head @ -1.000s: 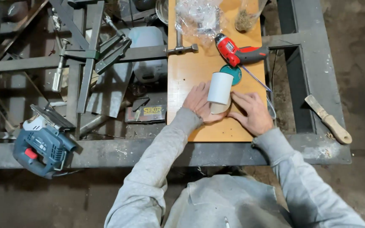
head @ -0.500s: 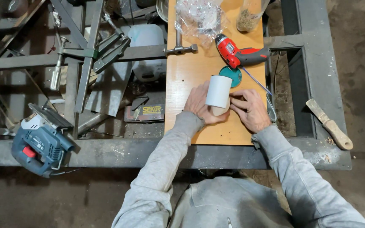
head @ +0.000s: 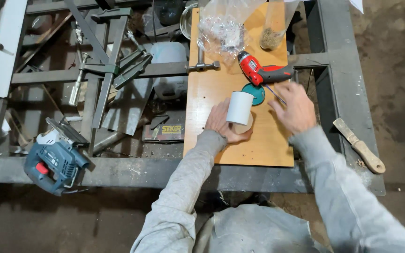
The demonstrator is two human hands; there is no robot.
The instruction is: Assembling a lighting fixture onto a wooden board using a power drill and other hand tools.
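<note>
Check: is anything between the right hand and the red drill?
Nothing visible. The right hand hovers just below the red drill, with only bare board between them. The green disc and white tube, held by the left hand, lie off to the side.

White cylinder held upright on the orange-tan board. Teal-green round lid just right of it. Farther off, a red cordless screwdriver with dark grey grip. Blue-grey jigsaw with red button, near left. Pale wooden handle, right. Frame: dull grey steel. Sleeves: light grey.
</note>
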